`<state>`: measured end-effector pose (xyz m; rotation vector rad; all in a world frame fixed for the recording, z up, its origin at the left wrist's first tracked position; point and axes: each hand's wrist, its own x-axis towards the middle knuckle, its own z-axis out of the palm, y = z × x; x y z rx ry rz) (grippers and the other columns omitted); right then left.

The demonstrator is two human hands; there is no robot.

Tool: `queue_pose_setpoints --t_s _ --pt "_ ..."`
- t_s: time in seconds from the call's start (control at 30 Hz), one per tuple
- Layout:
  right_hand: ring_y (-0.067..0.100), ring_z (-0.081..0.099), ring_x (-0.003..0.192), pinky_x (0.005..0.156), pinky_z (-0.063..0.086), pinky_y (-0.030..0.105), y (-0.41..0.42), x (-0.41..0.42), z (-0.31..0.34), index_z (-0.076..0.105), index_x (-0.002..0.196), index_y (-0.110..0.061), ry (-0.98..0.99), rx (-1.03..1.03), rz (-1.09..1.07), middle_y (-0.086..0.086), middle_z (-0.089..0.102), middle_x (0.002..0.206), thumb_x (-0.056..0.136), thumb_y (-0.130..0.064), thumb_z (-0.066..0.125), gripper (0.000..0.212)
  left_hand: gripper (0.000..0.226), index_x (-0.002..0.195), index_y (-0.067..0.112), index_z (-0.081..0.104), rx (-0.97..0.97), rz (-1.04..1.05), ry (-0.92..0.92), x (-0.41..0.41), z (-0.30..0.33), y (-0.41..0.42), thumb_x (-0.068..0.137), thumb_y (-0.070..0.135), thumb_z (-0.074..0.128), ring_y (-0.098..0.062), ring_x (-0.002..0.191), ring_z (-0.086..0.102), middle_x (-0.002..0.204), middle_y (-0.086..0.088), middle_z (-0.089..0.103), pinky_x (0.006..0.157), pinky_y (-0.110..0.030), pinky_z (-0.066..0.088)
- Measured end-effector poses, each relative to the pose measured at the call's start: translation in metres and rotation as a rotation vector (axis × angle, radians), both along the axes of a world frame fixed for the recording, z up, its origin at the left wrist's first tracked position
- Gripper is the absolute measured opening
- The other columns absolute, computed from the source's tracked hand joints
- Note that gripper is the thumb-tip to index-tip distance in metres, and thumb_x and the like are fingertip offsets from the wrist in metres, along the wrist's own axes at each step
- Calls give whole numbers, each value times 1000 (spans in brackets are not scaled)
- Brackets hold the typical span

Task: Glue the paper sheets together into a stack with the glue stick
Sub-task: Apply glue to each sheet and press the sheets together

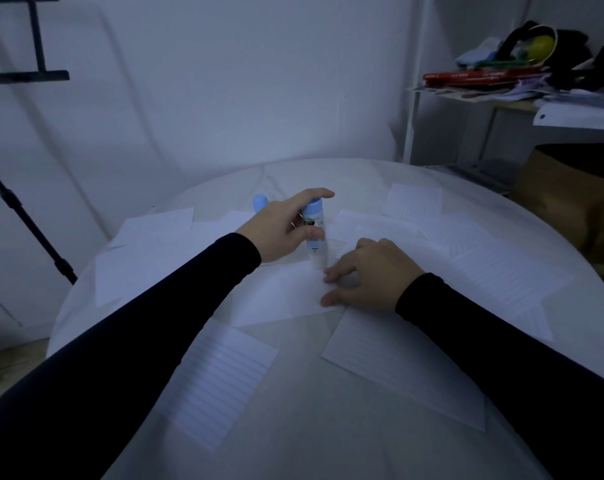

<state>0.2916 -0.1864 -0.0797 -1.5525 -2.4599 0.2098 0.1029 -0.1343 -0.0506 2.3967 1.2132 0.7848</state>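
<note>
Two hands worked: left hand (pixel 282 226) gripped upright blue-and-white glue stick (pixel 313 233); right hand (pixel 361 274), fingers flat, pinned plain white paper sheet (pixel 279 296). Risk: sheet could skid, wrinkle; glue might smear round white table (pixel 328 427) past edge.

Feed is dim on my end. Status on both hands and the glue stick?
Left hand grips glue stick, tip down on blank sheet. Right hand flat, pressing that sheet. Blue cap behind left hand, loose sheets around; nothing blocking.
</note>
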Motion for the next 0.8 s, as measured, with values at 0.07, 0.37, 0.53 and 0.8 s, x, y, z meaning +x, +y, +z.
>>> queue_pose_setpoints --t_s 0.07,0.37,0.53,0.8 --pt "8 45 106 100 32 32 -3 0 4 66 108 -42 -14 -5 4 -21 62 115 69 -69 62 47 52 136 34 41 -2 -4 -5 -1 0 -1 91 15 60 -16 81 62 93 -4 67 80 -25 47" --pt "5 41 96 98 32 28 -4 -2 8 66 107 -39 -3 -35 -12 -26 53 93 70 -64 66 45 54 137 34 43 39 30 28 -19 2 -4 90 15 62 2 62 50 80 10 60 65 -5 37" --pt "6 37 93 96 30 28 -5 -5 14 63 110 -38 -70 -32 -7 -26 47 90 73 -63 65 45 53 135 38 43 65 42 43 -31 0 -8 90 17 62 -1 64 52 88 -4 66 69 -16 44" --pt "13 41 118 96 27 33 1 -14 11 52 128 -42 -219 -18 40 -15 49 126 80 -63 56 53 53 133 44 42 67 64 113 -46 3 -10 90 22 63 -5 64 51 85 -9 65 67 -11 41"
